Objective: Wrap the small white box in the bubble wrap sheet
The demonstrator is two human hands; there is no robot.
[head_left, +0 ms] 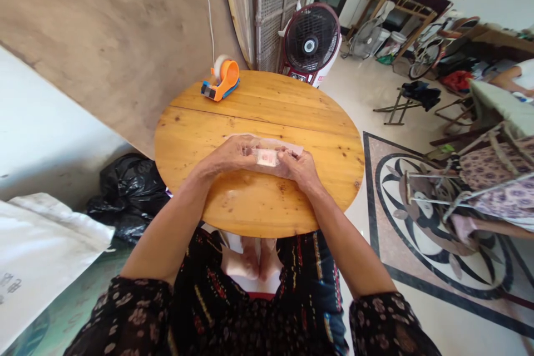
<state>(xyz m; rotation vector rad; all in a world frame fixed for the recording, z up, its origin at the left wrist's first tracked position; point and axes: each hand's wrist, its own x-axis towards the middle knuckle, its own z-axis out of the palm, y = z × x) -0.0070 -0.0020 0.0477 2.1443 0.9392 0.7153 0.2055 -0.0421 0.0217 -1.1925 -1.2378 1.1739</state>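
Both my hands are at a small white packet [267, 157] with pinkish print, in a sheet of clear plastic wrap [287, 146] on the round wooden table. My left hand [233, 153] grips the packet's left end, fingers curled over the plastic. At the opposite end, my right hand [299, 167] pinches the film between thumb and fingers. The packet lies flat between the two hands. What the packet holds cannot be made out.
An orange tape dispenser [225, 80] stands near the far left edge of the wooden table [233, 206]. Behind the table is a fan [311, 44]. Black plastic bags [129, 192] lie to the left. Another person [515, 80] sits at far right.
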